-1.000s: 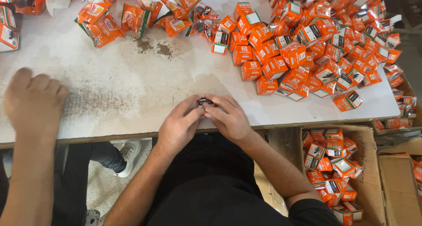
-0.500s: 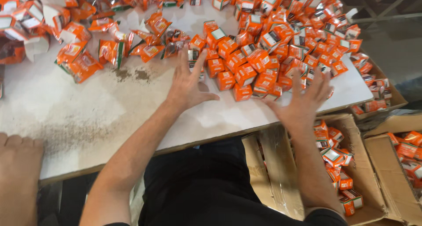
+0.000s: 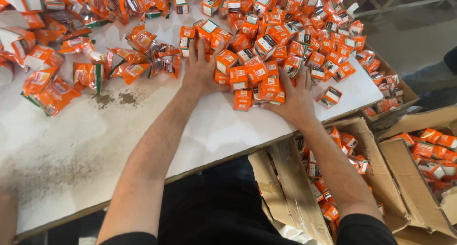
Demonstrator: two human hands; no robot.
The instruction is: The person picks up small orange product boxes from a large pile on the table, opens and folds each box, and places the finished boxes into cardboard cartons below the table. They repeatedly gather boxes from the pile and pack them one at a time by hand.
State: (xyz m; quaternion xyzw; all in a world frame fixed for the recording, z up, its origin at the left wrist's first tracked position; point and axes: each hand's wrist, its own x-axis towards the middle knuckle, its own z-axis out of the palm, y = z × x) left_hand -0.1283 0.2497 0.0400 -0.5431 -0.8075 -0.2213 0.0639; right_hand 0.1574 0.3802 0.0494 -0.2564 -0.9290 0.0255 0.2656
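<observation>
Nearest the camera, the person's dark-clothed lap sits against the edge of the white, scuffed tabletop (image 3: 95, 145), and two bare forearms stretch forward across it. To the right, below the table edge, an open brown cardboard carton (image 3: 285, 188) holds small orange boxes, and a second carton of the same kind (image 3: 404, 154) stands further right, also partly filled. The right hand (image 3: 296, 98) lies palm down with its fingers spread wide, pressed against the near right side of a heap of small orange-and-white cardboard boxes (image 3: 266, 45); its fingertips are buried among the boxes. The left hand (image 3: 202, 70) lies flat as well, fingers fanned apart, touching the left flank of the same heap, so that the nearest clump of boxes sits between the two hands. Neither hand grips anything; both merely rest on the boxes. Left of the left hand, a patch of dark gritty dust (image 3: 114, 99) marks the bare table. Beyond it, a scatter of flattened and crumpled orange packaging (image 3: 90, 69) runs toward the far left corner. The heap of boxes extends to the table's far right edge.
</observation>
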